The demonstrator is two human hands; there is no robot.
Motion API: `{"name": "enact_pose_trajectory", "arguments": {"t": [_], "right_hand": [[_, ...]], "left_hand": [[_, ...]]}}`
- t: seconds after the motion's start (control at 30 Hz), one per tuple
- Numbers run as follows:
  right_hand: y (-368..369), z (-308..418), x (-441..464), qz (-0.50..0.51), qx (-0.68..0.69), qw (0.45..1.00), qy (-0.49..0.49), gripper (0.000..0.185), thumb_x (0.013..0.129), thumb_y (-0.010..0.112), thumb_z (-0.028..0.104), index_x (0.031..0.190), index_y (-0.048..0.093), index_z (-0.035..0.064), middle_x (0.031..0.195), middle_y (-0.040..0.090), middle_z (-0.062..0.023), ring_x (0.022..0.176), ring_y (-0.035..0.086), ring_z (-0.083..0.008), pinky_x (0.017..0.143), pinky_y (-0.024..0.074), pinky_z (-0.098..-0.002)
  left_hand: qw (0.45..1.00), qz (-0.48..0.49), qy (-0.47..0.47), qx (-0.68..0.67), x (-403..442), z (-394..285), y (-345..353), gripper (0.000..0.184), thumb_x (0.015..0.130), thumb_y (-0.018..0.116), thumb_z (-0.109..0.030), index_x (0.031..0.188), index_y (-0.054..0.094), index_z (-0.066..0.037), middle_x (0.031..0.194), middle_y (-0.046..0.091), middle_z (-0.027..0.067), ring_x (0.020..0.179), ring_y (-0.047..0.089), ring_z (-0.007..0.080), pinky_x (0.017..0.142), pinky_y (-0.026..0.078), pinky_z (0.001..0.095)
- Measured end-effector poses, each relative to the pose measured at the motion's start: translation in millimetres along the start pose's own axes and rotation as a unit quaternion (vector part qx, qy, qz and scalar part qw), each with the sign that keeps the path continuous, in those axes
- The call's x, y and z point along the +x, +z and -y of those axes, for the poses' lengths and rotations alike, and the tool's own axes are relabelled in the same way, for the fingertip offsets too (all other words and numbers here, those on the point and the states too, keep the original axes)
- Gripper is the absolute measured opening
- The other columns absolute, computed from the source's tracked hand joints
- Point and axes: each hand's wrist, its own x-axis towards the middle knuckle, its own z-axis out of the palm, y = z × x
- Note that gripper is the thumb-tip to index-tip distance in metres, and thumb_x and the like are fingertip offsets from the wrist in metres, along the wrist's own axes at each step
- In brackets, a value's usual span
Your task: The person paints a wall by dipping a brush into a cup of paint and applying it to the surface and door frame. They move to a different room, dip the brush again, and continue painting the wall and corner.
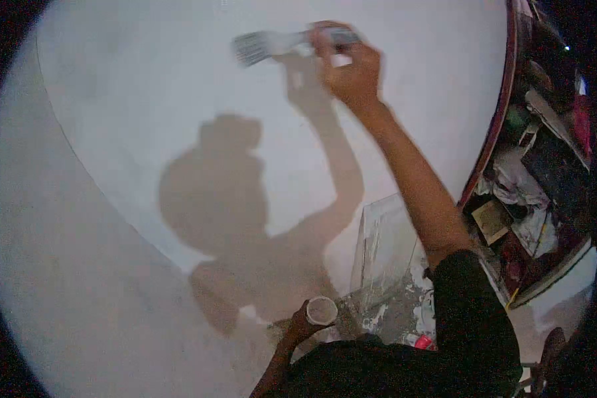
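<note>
My right hand [348, 69] is raised at the top, its fingers closed around the handle of a wide paintbrush [253, 48]. The bristles point left at the white wall [139, 79] and are smeared by motion; whether they touch the surface I cannot tell. Lower down, close to my body, my left hand [299, 327] is wrapped round a small round cup [322, 310] with a pale rim. The cup's contents look whitish grey but are hard to make out. My shadow, arm and brush included, falls across the wall.
On the right, an open shelf or cabinet [530, 166] with a dark curved edge holds cluttered cloths, papers and boxes. A paint-streaked panel [385, 232] stands low near the wall. Below it, the floor [391, 312] has white splatters, with a small red object [422, 341] near my clothing.
</note>
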Motion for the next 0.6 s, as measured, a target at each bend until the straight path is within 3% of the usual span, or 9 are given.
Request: {"name": "enact_pose_trajectory", "arguments": {"t": [0.03, 0.1, 0.17, 0.2, 0.33, 0.4, 0.47, 0.53, 0.6], "right_hand": [[-29.2, -19.3, 1.2, 0.006, -0.055, 0.998, 0.025, 0.015, 0.099, 0.07, 0.017, 0.104, 0.078, 0.0055, 0.093, 0.079, -0.01, 0.08, 0.076, -0.0153, 0.076, 0.0606, -0.029], [-86.5, -66.4, 18.3, -0.028, -0.136, 0.989, -0.059, 0.018, 0.1, 0.068, 0.013, 0.112, 0.075, 0.0018, 0.093, 0.079, -0.0093, 0.082, 0.076, -0.0155, 0.072, 0.0613, -0.0297], [-138.3, -118.8, 15.9, -0.029, -0.206, 0.976, -0.071, 0.018, 0.101, 0.067, 0.012, 0.114, 0.074, 0.0022, 0.094, 0.079, -0.01, 0.084, 0.077, -0.0161, 0.07, 0.0633, -0.0298], [-155.7, -116.0, 15.8, -0.041, -0.262, 0.964, -0.001, 0.017, 0.101, 0.067, 0.013, 0.113, 0.074, 0.0027, 0.096, 0.078, -0.0105, 0.085, 0.077, -0.0157, 0.071, 0.0641, -0.0292], [-171.7, -101.3, -6.2, -0.066, -0.305, 0.95, 0.008, 0.014, 0.099, 0.068, 0.012, 0.109, 0.075, 0.0045, 0.1, 0.078, -0.0105, 0.082, 0.077, -0.0159, 0.071, 0.0608, -0.0293], [-138.9, -88.6, -41.7, -0.027, -0.287, 0.957, -0.031, 0.013, 0.095, 0.07, 0.008, 0.107, 0.075, 0.0072, 0.101, 0.078, -0.0097, 0.08, 0.077, -0.0196, 0.073, 0.0594, -0.0299], [-73.0, -25.8, -70.6, -0.008, -0.177, 0.984, 0.002, 0.02, 0.09, 0.072, 0.007, 0.109, 0.075, 0.011, 0.107, 0.077, -0.0082, 0.089, 0.076, -0.0247, 0.077, 0.0594, -0.0321], [-26.4, 39.2, -95.5, 0.127, -0.079, 0.977, 0.151, 0.024, 0.088, 0.072, 0.006, 0.112, 0.073, 0.0099, 0.113, 0.076, -0.0103, 0.094, 0.074, -0.0244, 0.082, 0.0586, -0.0334], [19.0, 86.8, -110.0, 0.168, 0.103, 0.968, 0.158, 0.025, 0.09, 0.071, 0.01, 0.115, 0.07, 0.0096, 0.109, 0.074, -0.0107, 0.092, 0.073, -0.0248, 0.082, 0.0584, -0.0334]], "left_hand": [[1.0, 0.005, -0.01, -0.001, 3.8, 2.9, -0.5, 0.1, 0.065, 0.095, -0.055, 0.14, 0.049, -0.007, 0.134, 0.065, 0.018, 0.122, 0.065, 0.0363, 0.104, 0.053, 0.0476], [1.0, -0.007, -0.002, 0.005, 7.6, 14.1, 3.6, 0.1, 0.065, 0.094, -0.055, 0.14, 0.049, -0.007, 0.134, 0.065, 0.0181, 0.122, 0.065, 0.0363, 0.104, 0.053, 0.0474], [0.999, -0.027, 0.041, 0.006, 10.5, 20.4, 2.4, 0.096, 0.068, 0.094, -0.053, 0.139, 0.05, -0.007, 0.131, 0.067, 0.0182, 0.12, 0.067, 0.0358, 0.101, 0.055, 0.0478], [0.999, -0.012, 0.051, -0.001, 9.3, 4.0, -7.9, 0.096, 0.067, 0.094, -0.053, 0.139, 0.05, -0.007, 0.131, 0.067, 0.0182, 0.12, 0.067, 0.036, 0.101, 0.055, 0.0482], [0.999, 0.015, 0.01, 0.027, 11.7, 16.3, 3.8, 0.104, 0.064, 0.094, -0.055, 0.144, 0.047, -0.01, 0.139, 0.062, 0.0169, 0.127, 0.061, 0.0374, 0.108, 0.05, 0.0486], [1.0, 0.022, 0.005, 0.019, 11.0, 12.4, 5.7, 0.103, 0.064, 0.095, -0.055, 0.143, 0.047, -0.01, 0.138, 0.063, 0.0169, 0.127, 0.061, 0.0373, 0.108, 0.05, 0.0486], [0.999, 0.028, 0.019, 0.004, 19.0, 3.3, 0.0, 0.103, 0.064, 0.095, -0.054, 0.143, 0.047, -0.01, 0.138, 0.063, 0.0169, 0.127, 0.061, 0.0373, 0.107, 0.05, 0.0486], [0.999, 0.031, 0.028, 0.0, 23.2, -2.4, -5.0, 0.102, 0.064, 0.095, -0.054, 0.143, 0.047, -0.01, 0.137, 0.063, 0.0169, 0.126, 0.062, 0.0372, 0.107, 0.051, 0.0486], [0.999, 0.032, 0.025, -0.002, 27.1, -4.9, -4.7, 0.102, 0.064, 0.095, -0.053, 0.143, 0.047, -0.009, 0.137, 0.063, 0.0169, 0.126, 0.062, 0.0371, 0.107, 0.051, 0.0486]]}}
